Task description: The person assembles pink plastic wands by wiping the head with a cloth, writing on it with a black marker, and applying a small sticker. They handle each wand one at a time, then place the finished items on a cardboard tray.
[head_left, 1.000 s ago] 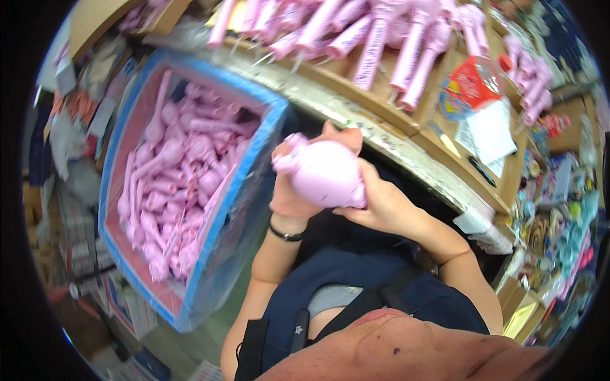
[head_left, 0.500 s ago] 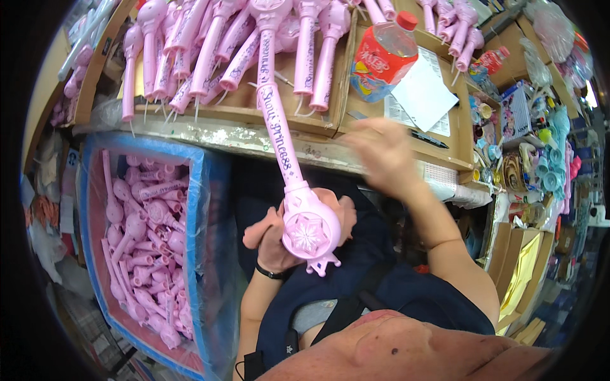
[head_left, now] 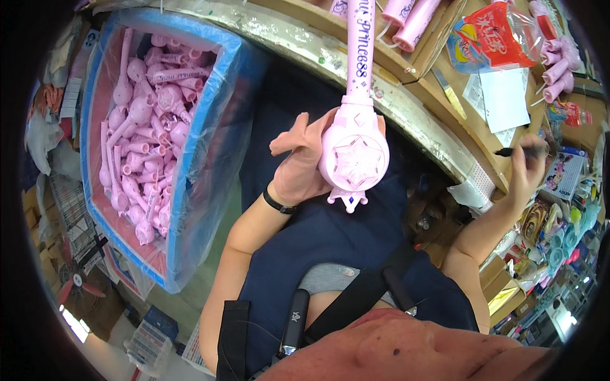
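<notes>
My left hand (head_left: 298, 166), in a pink glove with a black band at the wrist, holds a pink toy wand (head_left: 354, 149) by its round star-faced head. The wand's long handle points up and away toward the workbench. Off to the right, my bare right hand (head_left: 525, 174) grips a thin black pen (head_left: 520, 151) at the bench's edge.
A blue-lined box (head_left: 210, 114) at my left is full of several pink wands (head_left: 136, 136). The wooden workbench (head_left: 445, 82) carries more pink wand handles, a red and blue packet (head_left: 489, 35) and white paper (head_left: 502, 95). Colourful clutter fills the right side.
My right hand has left the wand's handle and swung to the right, now gripping a pen. The left hand keeps the wand's head, which now faces me.
</notes>
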The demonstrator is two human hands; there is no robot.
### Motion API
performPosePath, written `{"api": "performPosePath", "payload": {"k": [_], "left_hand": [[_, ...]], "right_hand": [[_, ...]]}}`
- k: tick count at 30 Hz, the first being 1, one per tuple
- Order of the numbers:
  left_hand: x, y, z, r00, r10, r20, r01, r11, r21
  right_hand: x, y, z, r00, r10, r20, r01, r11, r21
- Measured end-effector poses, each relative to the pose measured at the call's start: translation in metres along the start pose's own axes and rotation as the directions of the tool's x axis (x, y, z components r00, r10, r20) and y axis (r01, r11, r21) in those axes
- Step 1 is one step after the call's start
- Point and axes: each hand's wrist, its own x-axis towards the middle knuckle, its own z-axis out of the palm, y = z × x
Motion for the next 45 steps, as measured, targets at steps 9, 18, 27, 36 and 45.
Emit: {"api": "performPosePath", "payload": {"k": [9, 18, 27, 36, 45], "left_hand": [[-0.007, -0.007, 0.007, 0.988, 0.106, -0.111, -0.116, 0.989, -0.094], [-0.008, -0.004, 0.011, 0.979, 0.089, -0.182, -0.068, 0.990, 0.121], [-0.010, -0.005, 0.012, 0.958, 0.073, -0.278, -0.033, 0.989, 0.147], [-0.008, -0.009, 0.010, 0.948, 0.096, -0.304, -0.045, 0.984, 0.172], [-0.008, -0.013, 0.007, 0.945, 0.101, -0.310, -0.048, 0.983, 0.175]], "right_hand": [[-0.084, -0.078, 0.142, 0.895, 0.128, 0.427, -0.438, 0.435, 0.787], [-0.077, -0.084, 0.138, 0.895, -0.131, 0.426, -0.142, 0.822, 0.551], [-0.079, -0.084, 0.136, 0.904, -0.101, 0.416, -0.139, 0.849, 0.509], [-0.081, -0.083, 0.137, 0.908, -0.082, 0.412, -0.143, 0.862, 0.486], [-0.082, -0.082, 0.137, 0.914, -0.052, 0.403, -0.174, 0.846, 0.504]]}}
